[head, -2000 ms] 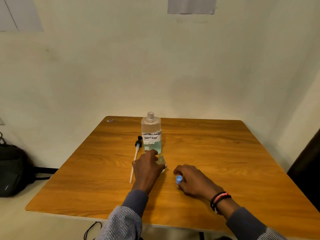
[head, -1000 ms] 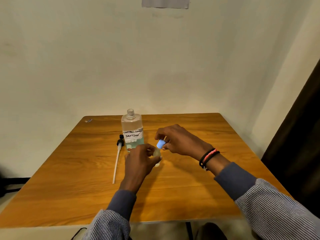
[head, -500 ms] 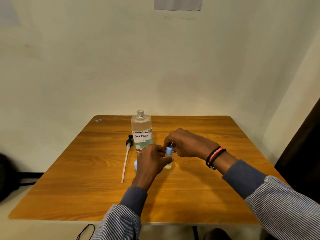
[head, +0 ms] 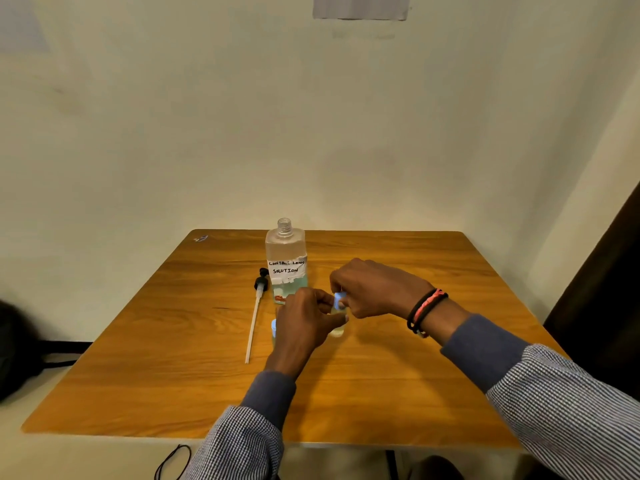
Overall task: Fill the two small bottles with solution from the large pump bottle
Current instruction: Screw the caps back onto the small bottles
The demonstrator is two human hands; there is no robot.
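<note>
The large clear bottle [head: 286, 261], labelled "contact lens solution", stands uncapped at mid-table with blue-green liquid low inside. Its black pump head with the long white tube [head: 255, 315] lies flat to its left. My left hand [head: 306, 322] grips a small clear bottle [head: 337, 330] standing on the table. My right hand [head: 372, 289] pinches a blue cap [head: 339, 300] right on top of that bottle. A second small bottle with a blue cap [head: 274, 329] stands just left of my left hand, mostly hidden behind it.
The wooden table [head: 173, 358] sits against a pale wall. A small scrap [head: 201, 238] lies at its far left corner. A dark bag [head: 14, 348] is on the floor to the left, a black cord [head: 171, 460] below the front edge, and a dark curtain [head: 609, 289] at the right.
My right hand lifted the blue cap off the table and brought it onto the small bottle held by my left hand. The second capped bottle has come into view beside my left hand.
</note>
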